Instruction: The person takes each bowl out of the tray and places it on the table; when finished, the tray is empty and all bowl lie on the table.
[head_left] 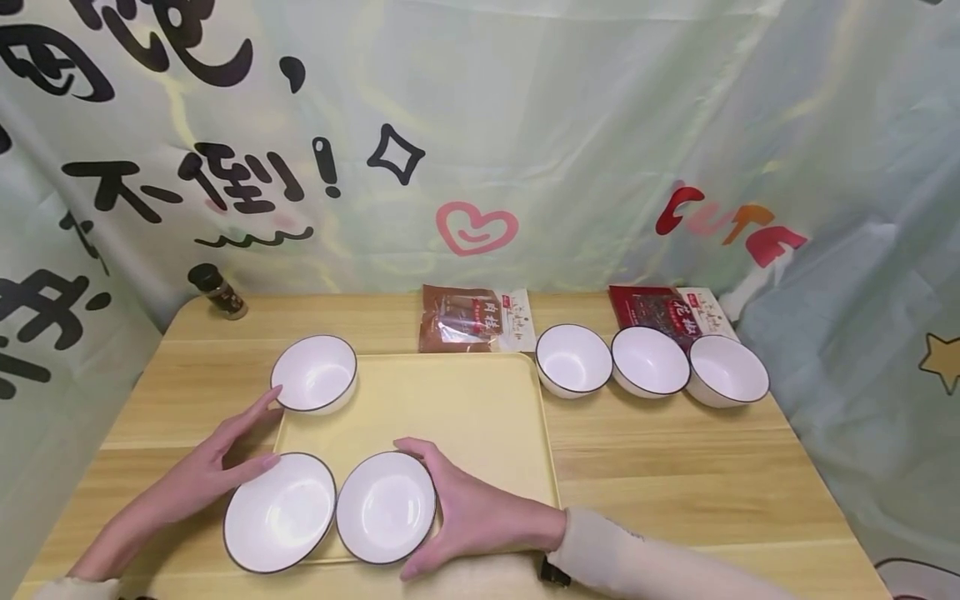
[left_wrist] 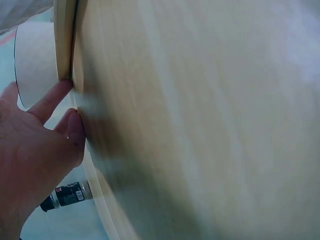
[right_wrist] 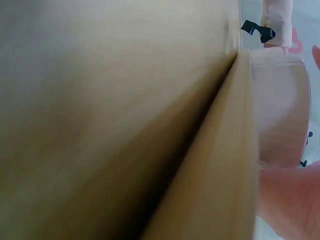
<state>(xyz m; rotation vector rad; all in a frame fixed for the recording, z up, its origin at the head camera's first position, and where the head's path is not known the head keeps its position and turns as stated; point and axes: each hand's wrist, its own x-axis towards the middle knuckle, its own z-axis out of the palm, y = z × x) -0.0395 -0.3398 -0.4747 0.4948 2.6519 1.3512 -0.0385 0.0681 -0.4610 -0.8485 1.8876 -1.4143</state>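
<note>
Three white bowls with dark rims are on the pale yellow tray (head_left: 450,417): a back-left bowl (head_left: 315,373), a front-left bowl (head_left: 281,514) that juts past the tray's corner, and a front-middle bowl (head_left: 386,507). My left hand (head_left: 206,475) spreads between the two left bowls, one fingertip at the back bowl's rim and another at the front bowl's. In the left wrist view, its extended fingers reach the tray edge (left_wrist: 64,45). My right hand (head_left: 480,512) curves round the right side of the front-middle bowl and grips it; its side wall (right_wrist: 280,110) shows in the right wrist view.
Right of the tray, three more white bowls (head_left: 650,361) stand in a row. A brown spice packet (head_left: 465,321) lies behind the tray, a red one (head_left: 667,312) behind the row. A black-capped jar (head_left: 219,292) stands at the wooden table's (head_left: 675,483) back-left corner, before a printed cloth.
</note>
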